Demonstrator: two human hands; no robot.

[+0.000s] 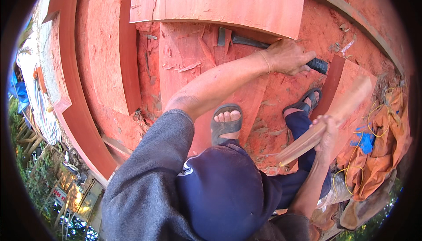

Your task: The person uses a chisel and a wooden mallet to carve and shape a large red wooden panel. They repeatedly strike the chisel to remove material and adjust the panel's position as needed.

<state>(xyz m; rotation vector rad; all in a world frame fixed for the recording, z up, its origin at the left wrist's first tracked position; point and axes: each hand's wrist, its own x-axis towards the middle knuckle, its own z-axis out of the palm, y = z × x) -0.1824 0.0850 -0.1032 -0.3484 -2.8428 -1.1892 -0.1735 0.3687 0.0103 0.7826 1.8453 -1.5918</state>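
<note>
Two hands are full. The left hand (288, 57) has its fingers clenched round a black-handled tool (317, 65) by the near edge of a reddish board (228, 3); the right hand (327, 133) grasps a wooden billet (303, 144) over the right leg (298, 124).

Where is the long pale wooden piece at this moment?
In the head view, the long pale wooden piece is right of centre, gripped in the right hand and slanting across the dark blue right trouser leg.
</note>
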